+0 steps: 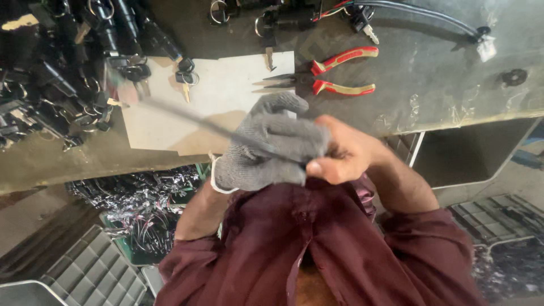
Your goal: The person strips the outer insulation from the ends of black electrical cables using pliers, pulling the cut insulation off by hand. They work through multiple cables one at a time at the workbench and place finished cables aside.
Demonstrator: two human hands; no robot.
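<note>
- A thin dark rod (192, 118), blurred along its length, runs from the upper left of the frame down to the centre, where both hands meet around its lower end.
- The left hand (266, 147), in a grey knit glove, is closed around the rod, one gloved finger curled upward above the rest.
- The right hand (343, 152), bare, is closed against the glove, its thumb and fingers pinching at the same end of the rod.
- Just above the hands, a pale board (221, 96) lies on the desk (442, 85).
- Red-handled pliers (328, 76) rest to the upper right of the hands.
- Black key switches (56, 68) are heaped at the upper left.
- Bundled wires (141, 204) fill a crate at lower left.
</note>
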